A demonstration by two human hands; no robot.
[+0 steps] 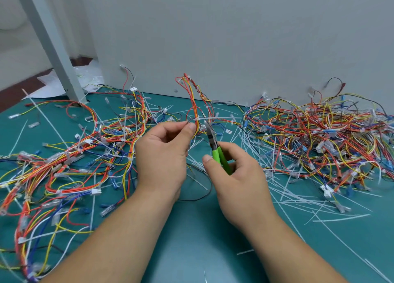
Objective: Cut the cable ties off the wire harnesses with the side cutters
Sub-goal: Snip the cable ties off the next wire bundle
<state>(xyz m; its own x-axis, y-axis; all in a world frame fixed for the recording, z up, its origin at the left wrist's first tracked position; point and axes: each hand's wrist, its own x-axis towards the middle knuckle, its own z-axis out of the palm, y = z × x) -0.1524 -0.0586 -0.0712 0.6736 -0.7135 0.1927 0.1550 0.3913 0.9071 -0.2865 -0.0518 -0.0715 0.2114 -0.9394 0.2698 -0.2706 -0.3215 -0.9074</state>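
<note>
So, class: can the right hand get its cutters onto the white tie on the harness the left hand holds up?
Probably yes. The right hand grips the side cutters with their tips just beside the cable tie; the left hand pinches the harness up, and nothing lies between.

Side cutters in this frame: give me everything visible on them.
The side cutters have bright green, plastic-looking handles and a dark metal head narrowing to a pale tip. The right hand grips the handles, fingers curled round them. The tool is held above the teal mat, head pointing up and slightly left, tip at a white cable tie on the raised wire harness. Blur hides whether the blades are open or touch the tie.
</note>
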